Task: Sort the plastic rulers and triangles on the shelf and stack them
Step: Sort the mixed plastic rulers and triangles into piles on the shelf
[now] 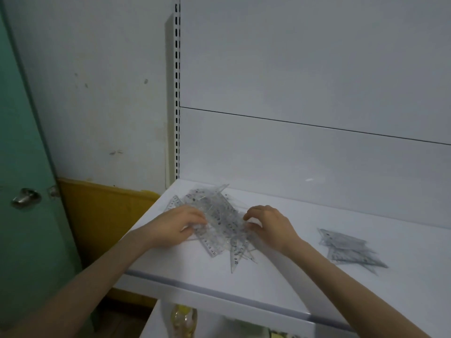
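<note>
Plastic pile (216,215) between left grip (177,225), right grip (269,224), touching.

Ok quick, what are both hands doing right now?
Left hand: pinches rulers in the clear pile.
Right hand: pinches a piece of the same pile.

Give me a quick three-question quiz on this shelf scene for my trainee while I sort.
1. True or false: the left hand and the right hand both touch the mixed pile of clear rulers and triangles.
2. Where on the shelf does the smaller stack lie? A) left of the left hand B) right of the right hand C) behind the mixed pile
3. Fill in: the door at the left edge is ____.
Key: 1 true; 2 B; 3 green.
</note>
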Demonstrator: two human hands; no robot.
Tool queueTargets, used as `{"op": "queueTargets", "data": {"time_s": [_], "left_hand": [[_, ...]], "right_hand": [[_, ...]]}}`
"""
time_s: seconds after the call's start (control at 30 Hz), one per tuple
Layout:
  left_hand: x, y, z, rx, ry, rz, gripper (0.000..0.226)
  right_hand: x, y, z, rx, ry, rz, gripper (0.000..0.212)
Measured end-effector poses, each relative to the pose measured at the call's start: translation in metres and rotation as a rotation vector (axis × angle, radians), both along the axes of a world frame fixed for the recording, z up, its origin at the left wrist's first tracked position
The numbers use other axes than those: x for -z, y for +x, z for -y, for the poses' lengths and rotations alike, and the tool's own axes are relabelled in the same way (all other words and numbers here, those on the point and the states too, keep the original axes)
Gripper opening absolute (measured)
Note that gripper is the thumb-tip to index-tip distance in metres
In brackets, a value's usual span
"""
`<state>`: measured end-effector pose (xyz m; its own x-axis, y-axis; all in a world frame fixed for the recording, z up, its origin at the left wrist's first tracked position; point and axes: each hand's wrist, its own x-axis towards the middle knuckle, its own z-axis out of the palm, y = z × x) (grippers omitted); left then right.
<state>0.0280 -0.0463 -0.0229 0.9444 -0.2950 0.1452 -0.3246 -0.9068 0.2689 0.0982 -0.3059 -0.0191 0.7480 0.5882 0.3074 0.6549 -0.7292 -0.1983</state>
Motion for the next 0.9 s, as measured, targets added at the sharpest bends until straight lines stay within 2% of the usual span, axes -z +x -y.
{"op": "queueTargets", "data": {"time_s": [0.13,0.23,0.3,0.43,0.5,0.6,0.8,0.9], "left_hand": [[-0.002,-0.005,0.0,0.007,-0.022,-0.098,0.043],[-0.005,-0.007,0.0,0.002,-0.004,-0.134,0.052],[-0.006,-0.007,0.002,-0.008,-0.011,-0.133,0.052],[-0.007,-0.008,0.003,-0.015,0.004,-0.128,0.049],[-0.004,-0.008,0.005,-0.019,0.001,-0.116,0.048],[-0.001,-0.009,0.005,-0.009,-0.024,-0.093,0.043],[0.001,-0.01,0.003,0.039,-0.103,-0.062,0.031],[0.001,-0.009,0.005,0.03,-0.102,-0.068,0.029]], "right_hand": [[-0.003,-0.001,0.004,-0.018,0.022,-0.021,0.032],[-0.003,0.0,0.01,-0.122,-0.072,-0.014,0.044],[-0.003,-0.001,0.013,-0.189,-0.083,0.039,0.035],[0.0,-0.006,0.014,-0.337,-0.045,0.303,0.012],[0.002,-0.01,0.014,-0.37,-0.049,0.38,0.015],[0.005,-0.016,0.013,-0.368,-0.052,0.376,0.023],[0.008,-0.018,0.005,-0.397,-0.09,0.443,0.008],[0.008,-0.02,0.003,-0.37,-0.093,0.424,0.014]]}}
